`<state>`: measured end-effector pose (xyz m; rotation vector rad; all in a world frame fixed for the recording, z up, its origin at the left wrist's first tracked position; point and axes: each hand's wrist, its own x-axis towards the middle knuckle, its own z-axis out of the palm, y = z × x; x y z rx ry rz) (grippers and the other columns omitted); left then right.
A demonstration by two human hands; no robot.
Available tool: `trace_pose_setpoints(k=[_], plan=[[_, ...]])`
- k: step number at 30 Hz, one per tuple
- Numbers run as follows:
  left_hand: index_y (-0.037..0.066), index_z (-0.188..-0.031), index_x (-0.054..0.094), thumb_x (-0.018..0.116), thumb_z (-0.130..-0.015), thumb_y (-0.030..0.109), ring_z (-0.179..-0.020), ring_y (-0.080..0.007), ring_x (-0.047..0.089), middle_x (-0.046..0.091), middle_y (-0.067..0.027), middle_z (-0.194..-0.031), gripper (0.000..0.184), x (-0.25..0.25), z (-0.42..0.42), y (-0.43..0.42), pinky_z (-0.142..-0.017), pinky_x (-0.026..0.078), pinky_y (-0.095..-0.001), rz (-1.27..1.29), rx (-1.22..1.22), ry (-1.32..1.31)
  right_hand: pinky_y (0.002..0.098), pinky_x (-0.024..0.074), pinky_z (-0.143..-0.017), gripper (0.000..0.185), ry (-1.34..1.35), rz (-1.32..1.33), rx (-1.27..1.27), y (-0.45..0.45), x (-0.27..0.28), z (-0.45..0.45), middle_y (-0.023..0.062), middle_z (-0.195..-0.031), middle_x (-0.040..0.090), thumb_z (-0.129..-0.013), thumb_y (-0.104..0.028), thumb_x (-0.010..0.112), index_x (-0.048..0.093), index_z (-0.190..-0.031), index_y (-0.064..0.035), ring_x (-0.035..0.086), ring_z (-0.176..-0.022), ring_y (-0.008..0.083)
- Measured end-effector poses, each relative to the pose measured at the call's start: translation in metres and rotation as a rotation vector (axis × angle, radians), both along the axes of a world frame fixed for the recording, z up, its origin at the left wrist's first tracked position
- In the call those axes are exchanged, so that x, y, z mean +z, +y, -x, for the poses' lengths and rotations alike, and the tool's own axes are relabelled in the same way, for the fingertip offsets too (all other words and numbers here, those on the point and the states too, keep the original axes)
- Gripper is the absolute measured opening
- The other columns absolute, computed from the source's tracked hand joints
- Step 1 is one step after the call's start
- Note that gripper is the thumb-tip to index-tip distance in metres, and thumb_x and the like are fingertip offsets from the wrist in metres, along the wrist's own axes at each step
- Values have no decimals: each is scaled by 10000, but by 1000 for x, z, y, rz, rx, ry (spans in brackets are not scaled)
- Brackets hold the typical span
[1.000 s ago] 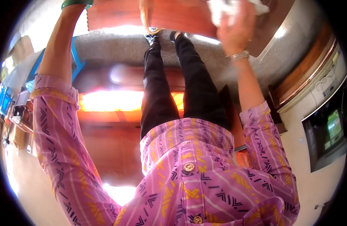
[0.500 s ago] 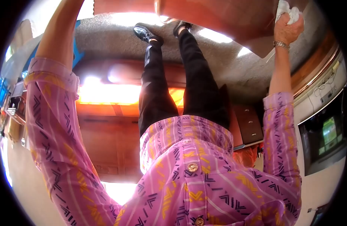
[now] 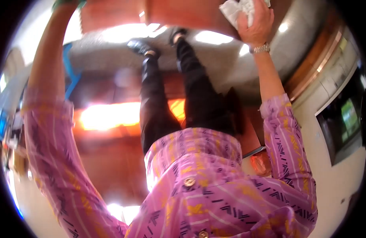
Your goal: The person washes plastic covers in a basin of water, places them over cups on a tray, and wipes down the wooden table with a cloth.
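My right hand point(image 3: 257, 27) is closed around a crumpled white cloth point(image 3: 231, 11), at the top right of the head view. The cloth is over a reddish-brown, glossy tabletop point(image 3: 183, 14); whether it touches the surface, I cannot tell. A metal-banded wristwatch point(image 3: 261, 48) circles my right wrist. My left forearm point(image 3: 52, 59) reaches up to the top left edge, where the hand is almost wholly cut off. Something dark green point(image 3: 67, 2) shows at that end, too little to name.
My legs in black trousers point(image 3: 202, 83) stand on a grey floor point(image 3: 226, 55). A reddish wooden cabinet point(image 3: 111, 158) is near them. On the right are a dark-framed screen point(image 3: 341, 119) and an orange-red bag point(image 3: 261, 163). Blue tubing or frame point(image 3: 69, 71) stands at left.
My right hand has moved left across the tabletop with the white cloth. The view has shifted, and dark green now shows at the end of my left arm.
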<state>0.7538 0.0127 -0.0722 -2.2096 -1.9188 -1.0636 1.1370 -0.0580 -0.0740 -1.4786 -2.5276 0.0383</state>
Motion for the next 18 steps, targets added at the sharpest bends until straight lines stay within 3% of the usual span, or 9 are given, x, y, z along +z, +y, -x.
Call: trace_pose_setpoints(k=[1,2,3,7,8,10,13,17,18], plan=[[-76,-1137,416,521,-860,105,-1018,-451,481,469,-293,-1110,347,-46,31,15,-872,398,-563,-91,-98,268,503,277,-1006,572,4,-63,-68,23,-3,-31,201,-1270,446,-771,-224,543,385,-1279,-14,410,-1196,354],[-31,-761,468,471,-771,130,-804,-365,491,464,-204,-795,162,-9,8,14,-717,382,-501,75,22,85,484,287,-1006,569,11,-126,-132,43,-2,-56,208,-1279,435,-778,-214,538,378,-1285,-9,399,-1204,362],[144,-1077,606,479,-903,271,-988,-294,572,623,-82,-1041,250,-21,27,7,-843,451,-373,80,70,194,484,287,-1006,569,-24,-164,-134,53,-5,-73,208,-1279,435,-778,-214,538,378,-1285,-9,399,-1204,362],[151,-1088,604,492,-898,260,-990,-300,566,608,-84,-1081,247,-38,30,3,-847,449,-377,92,22,247,436,313,-999,543,253,77,-558,31,-4,-50,253,-1236,430,-804,-218,533,367,-1259,28,377,-1179,409],[133,-1056,611,495,-889,238,-957,-296,574,617,-78,-1050,230,-34,28,2,-839,447,-368,63,0,244,443,308,-1003,537,263,-105,-461,12,-23,-52,253,-1249,418,-804,-199,521,361,-1267,23,370,-1187,415],[115,-1025,618,497,-880,215,-925,-292,581,627,-72,-1019,214,-28,27,2,-832,444,-359,25,-22,242,482,286,-1022,541,227,-47,-420,-37,-12,-22,270,-1257,400,-796,-166,490,355,-1268,59,356,-1195,442],[110,-1050,601,506,-874,189,-989,-293,560,601,-77,-1094,215,-26,25,1,-859,428,-376,88,-42,211,458,316,-1003,504,354,177,-392,-85,9,-1,239,-1254,418,-776,-113,497,405,-1249,32,389,-1181,413],[114,-1086,579,495,-876,175,-1035,-289,535,570,-73,-1149,235,-24,21,-3,-882,412,-389,121,-5,210,375,410,-933,424,592,445,-430,-53,49,-33,193,-1130,547,-772,-94,557,513,-1185,-7,529,-1066,300],[114,-1086,579,495,-876,175,-1035,-289,535,570,-73,-1149,235,-25,19,-3,-882,412,-389,113,-5,211,349,432,-907,425,710,714,-561,-26,66,-39,166,-1112,571,-778,-109,575,521,-1189,-16,547,-1034,253]])
